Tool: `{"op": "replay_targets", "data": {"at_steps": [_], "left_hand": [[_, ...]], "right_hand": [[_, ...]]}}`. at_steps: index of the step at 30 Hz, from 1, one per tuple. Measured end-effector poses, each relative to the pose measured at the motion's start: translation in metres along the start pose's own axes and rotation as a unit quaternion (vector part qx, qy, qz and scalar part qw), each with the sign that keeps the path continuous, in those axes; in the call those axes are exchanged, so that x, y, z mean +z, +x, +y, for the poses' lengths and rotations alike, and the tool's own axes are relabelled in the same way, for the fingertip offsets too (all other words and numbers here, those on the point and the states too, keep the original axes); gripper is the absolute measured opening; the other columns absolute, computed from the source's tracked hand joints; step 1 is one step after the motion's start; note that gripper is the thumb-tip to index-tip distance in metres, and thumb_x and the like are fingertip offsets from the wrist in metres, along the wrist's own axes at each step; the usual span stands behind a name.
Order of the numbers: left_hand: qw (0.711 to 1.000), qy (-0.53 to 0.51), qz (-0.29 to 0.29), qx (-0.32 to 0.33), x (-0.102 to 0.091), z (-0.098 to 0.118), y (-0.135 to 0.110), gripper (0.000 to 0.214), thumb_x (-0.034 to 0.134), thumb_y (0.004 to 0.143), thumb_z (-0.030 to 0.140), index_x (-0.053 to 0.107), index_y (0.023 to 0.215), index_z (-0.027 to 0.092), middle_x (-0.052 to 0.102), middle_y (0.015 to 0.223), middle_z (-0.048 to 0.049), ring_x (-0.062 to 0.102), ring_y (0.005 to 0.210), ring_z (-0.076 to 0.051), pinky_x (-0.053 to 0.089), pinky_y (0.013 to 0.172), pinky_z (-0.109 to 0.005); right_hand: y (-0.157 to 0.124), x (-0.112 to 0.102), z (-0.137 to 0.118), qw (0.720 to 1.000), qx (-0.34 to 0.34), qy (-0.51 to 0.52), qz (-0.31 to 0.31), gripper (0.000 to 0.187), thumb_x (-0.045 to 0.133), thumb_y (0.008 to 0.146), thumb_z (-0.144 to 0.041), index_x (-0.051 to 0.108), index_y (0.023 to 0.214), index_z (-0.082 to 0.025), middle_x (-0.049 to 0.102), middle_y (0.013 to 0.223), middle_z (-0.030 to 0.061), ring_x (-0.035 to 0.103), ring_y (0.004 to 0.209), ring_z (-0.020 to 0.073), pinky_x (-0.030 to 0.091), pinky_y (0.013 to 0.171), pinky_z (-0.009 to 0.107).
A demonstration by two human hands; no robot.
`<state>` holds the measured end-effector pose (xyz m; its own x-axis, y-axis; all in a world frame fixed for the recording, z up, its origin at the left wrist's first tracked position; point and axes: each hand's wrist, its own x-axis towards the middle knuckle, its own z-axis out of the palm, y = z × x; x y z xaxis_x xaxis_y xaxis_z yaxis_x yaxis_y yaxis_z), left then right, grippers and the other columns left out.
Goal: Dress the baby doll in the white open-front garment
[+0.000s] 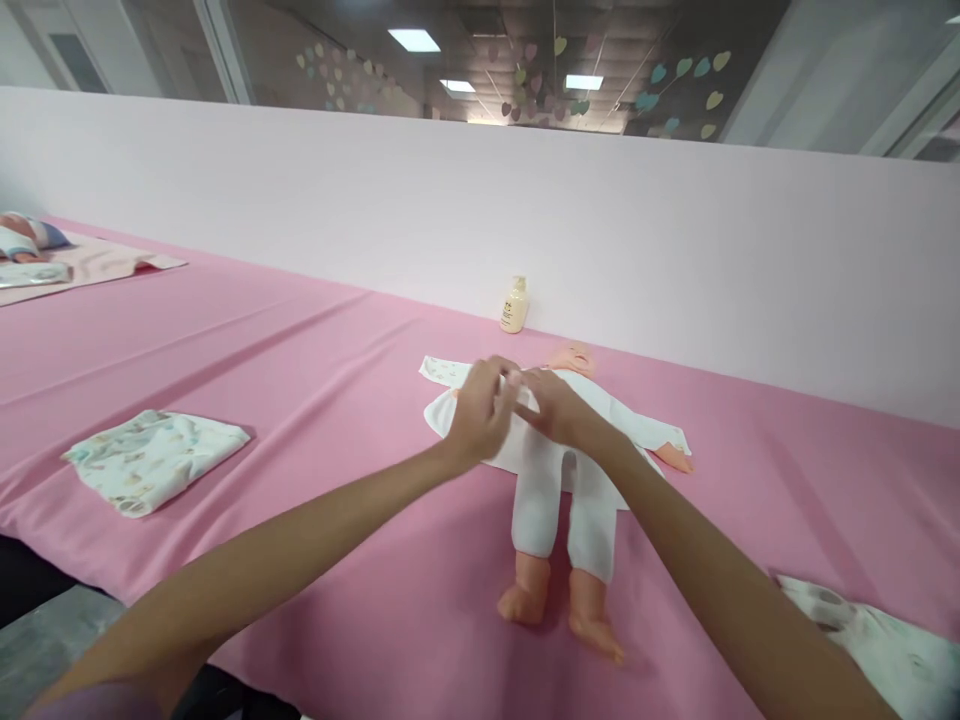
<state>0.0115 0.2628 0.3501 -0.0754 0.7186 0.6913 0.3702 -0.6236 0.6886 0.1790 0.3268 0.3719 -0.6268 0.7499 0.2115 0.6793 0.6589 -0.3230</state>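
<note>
A baby doll [596,590] lies on its back on the pink cloth, its head towards the wall and its bare feet towards me. White cloth covers its legs, and a white long-sleeved baby shirt [637,425] with a faint print is spread about its torso and arms. Over the doll's chest, my left hand [481,412] is closed in a pinch at the shirt. My right hand [553,405] is close beside it, fingers bent onto the same shirt. A bit of white fabric shows between the hands; the fingertips are partly hidden.
A cream pump bottle [514,306] stands against the white wall [300,200]. Folded printed cloth [154,458] lies at left, and another printed cloth [885,640] at lower right, partly behind my forearm. Another doll [26,232] lies at far left on a pale mat [120,260].
</note>
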Motion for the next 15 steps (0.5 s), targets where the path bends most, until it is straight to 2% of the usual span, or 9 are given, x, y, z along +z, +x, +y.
{"op": "replay_targets", "data": {"at_steps": [1, 2, 5, 7, 9, 11, 13, 15], "left_hand": [[0.999, 0.02, 0.034, -0.029, 0.003, -0.022, 0.013, 0.043, 0.032, 0.112, 0.055, 0.059, 0.095, 0.026, 0.068, 0.097, -0.0087, 0.064, 0.096, -0.026, 0.052, 0.095, -0.044], [0.997, 0.034, 0.04, -0.061, 0.006, -0.044, 0.023, 0.044, 0.031, 0.112, 0.056, 0.057, 0.093, 0.026, 0.067, 0.095, -0.0078, 0.063, 0.094, -0.025, 0.051, 0.093, -0.042], [0.988, 0.027, 0.017, -0.152, 0.016, -0.102, 0.032, 0.052, 0.026, 0.113, 0.058, 0.056, 0.087, 0.025, 0.063, 0.084, -0.0047, 0.061, 0.085, -0.023, 0.048, 0.087, -0.038], [0.984, 0.008, 0.002, -0.178, 0.019, -0.127, 0.029, 0.057, 0.024, 0.113, 0.062, 0.057, 0.085, 0.024, 0.062, 0.08, -0.0037, 0.06, 0.08, -0.021, 0.048, 0.083, -0.036], [0.98, -0.019, 0.017, -0.197, 0.02, -0.144, 0.026, 0.059, 0.024, 0.112, 0.064, 0.056, 0.084, 0.024, 0.062, 0.083, -0.0036, 0.059, 0.079, -0.02, 0.048, 0.08, -0.034], [0.971, -0.046, 0.065, -0.226, 0.021, -0.155, 0.026, 0.058, 0.023, 0.112, 0.065, 0.055, 0.086, 0.024, 0.064, 0.09, -0.004, 0.059, 0.081, -0.019, 0.049, 0.079, -0.032], [0.962, -0.062, 0.099, -0.247, 0.022, -0.163, 0.029, 0.057, 0.022, 0.112, 0.064, 0.056, 0.088, 0.025, 0.065, 0.095, -0.0046, 0.06, 0.084, -0.018, 0.051, 0.08, -0.031], [0.958, -0.076, 0.105, -0.255, 0.024, -0.169, 0.032, 0.06, 0.019, 0.111, 0.066, 0.058, 0.091, 0.025, 0.067, 0.096, -0.0055, 0.062, 0.086, -0.019, 0.052, 0.083, -0.031]], "right_hand": [[0.01, -0.001, 0.014, 1.0, -0.016, -0.014, 0.005, 0.049, 0.063, 0.101, -0.036, 0.063, 0.145, -0.017, 0.065, 0.144, 0.0185, 0.056, 0.136, 0.035, 0.039, 0.119, 0.052], [0.019, -0.001, 0.026, 1.0, -0.021, -0.02, -0.003, 0.052, 0.067, 0.098, -0.036, 0.063, 0.146, -0.017, 0.064, 0.147, 0.018, 0.055, 0.139, 0.0356, 0.038, 0.12, 0.052], [0.037, 0.007, 0.05, 0.999, -0.014, -0.006, -0.046, 0.056, 0.072, 0.096, -0.046, 0.065, 0.146, -0.022, 0.063, 0.15, 0.0143, 0.054, 0.14, 0.0346, 0.04, 0.119, 0.05], [0.044, 0.016, 0.057, 0.999, -0.007, -0.004, -0.045, 0.058, 0.071, 0.096, -0.052, 0.066, 0.146, -0.023, 0.063, 0.148, 0.0135, 0.056, 0.136, 0.0333, 0.041, 0.116, 0.048], [0.051, 0.025, 0.059, 0.999, -0.002, -0.033, -0.032, 0.061, 0.073, 0.094, -0.052, 0.065, 0.147, -0.022, 0.064, 0.144, 0.015, 0.057, 0.132, 0.0338, 0.042, 0.113, 0.048], [0.06, 0.032, 0.059, 0.996, 0.008, -0.078, -0.03, 0.062, 0.078, 0.09, -0.051, 0.068, 0.143, -0.021, 0.064, 0.138, 0.0169, 0.056, 0.128, 0.0356, 0.043, 0.11, 0.048], [0.072, 0.035, 0.06, 0.993, 0.009, -0.113, -0.045, 0.055, 0.08, 0.087, -0.051, 0.073, 0.132, -0.02, 0.064, 0.132, 0.0179, 0.055, 0.125, 0.0368, 0.044, 0.106, 0.047], [0.081, 0.035, 0.061, 0.991, 0.002, -0.112, -0.069, 0.045, 0.078, 0.089, -0.048, 0.073, 0.122, -0.019, 0.066, 0.128, 0.0174, 0.057, 0.122, 0.0355, 0.045, 0.102, 0.044]]}}
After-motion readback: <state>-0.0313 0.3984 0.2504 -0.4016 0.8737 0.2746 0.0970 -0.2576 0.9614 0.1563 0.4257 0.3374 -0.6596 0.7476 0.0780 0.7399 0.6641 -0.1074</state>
